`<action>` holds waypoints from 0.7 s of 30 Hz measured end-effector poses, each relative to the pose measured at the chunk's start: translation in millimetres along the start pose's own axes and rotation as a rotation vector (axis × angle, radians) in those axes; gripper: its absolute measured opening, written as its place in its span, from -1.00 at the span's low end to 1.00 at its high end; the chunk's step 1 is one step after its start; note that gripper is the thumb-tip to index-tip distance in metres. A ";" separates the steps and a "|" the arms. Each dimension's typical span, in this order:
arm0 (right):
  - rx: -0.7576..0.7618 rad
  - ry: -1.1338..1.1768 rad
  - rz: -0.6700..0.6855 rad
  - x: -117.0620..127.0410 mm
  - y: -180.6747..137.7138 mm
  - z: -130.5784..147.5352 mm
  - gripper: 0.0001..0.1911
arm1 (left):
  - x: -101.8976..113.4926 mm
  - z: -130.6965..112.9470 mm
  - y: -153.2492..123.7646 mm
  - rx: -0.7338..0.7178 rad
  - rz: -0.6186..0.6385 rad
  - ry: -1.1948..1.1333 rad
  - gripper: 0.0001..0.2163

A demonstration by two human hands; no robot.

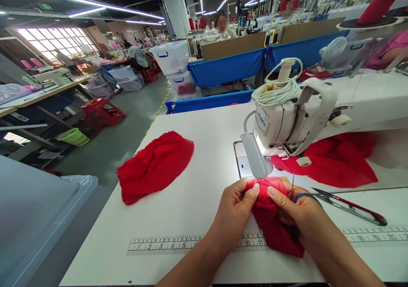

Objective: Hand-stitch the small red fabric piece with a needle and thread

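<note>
Both my hands pinch one small piece of red fabric [274, 229] just in front of the white sewing machine [296, 113]. My left hand [234, 208] grips its upper left edge between thumb and fingers. My right hand [298, 212] grips the upper right edge, thumb on top, with a blue band on one finger. The fabric hangs down over the printed ruler [165, 244] on the white table [197, 159]. Thread snips [349, 206] with red handles lie just right of my right hand.
A pile of red fabric pieces [154, 166] lies on the table at left. More red fabric [341, 159] sits under the machine arm. A clear plastic bin lid [41, 210] is at the lower left. Other people work at far benches; blue cloth troughs [226, 68] stand behind.
</note>
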State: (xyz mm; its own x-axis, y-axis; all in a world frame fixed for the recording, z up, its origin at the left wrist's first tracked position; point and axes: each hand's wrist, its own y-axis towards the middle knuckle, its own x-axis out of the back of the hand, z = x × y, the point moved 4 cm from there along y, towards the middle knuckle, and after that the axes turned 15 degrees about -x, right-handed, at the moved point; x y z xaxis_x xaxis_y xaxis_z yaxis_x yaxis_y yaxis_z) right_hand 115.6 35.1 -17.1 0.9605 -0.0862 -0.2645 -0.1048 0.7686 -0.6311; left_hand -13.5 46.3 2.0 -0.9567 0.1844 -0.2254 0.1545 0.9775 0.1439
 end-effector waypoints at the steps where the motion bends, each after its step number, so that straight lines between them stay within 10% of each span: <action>1: 0.001 -0.007 0.001 -0.4 0.2 -0.3 -0.56 | -0.1 -0.2 0.0 0.003 -0.001 -0.002 -0.70; 21: 0.062 -0.086 -0.042 0.0 3.5 -1.5 -0.57 | 1.3 -2.0 -0.9 -0.023 -0.018 0.063 -0.69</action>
State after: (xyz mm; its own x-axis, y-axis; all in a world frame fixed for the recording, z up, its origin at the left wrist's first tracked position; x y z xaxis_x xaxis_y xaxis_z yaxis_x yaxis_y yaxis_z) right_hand 114.9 36.9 -20.4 0.9826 -0.0663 -0.1734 -0.0505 0.8033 -0.5935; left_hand -15.4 45.4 3.4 -0.9730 0.1592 -0.1668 0.1321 0.9778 0.1627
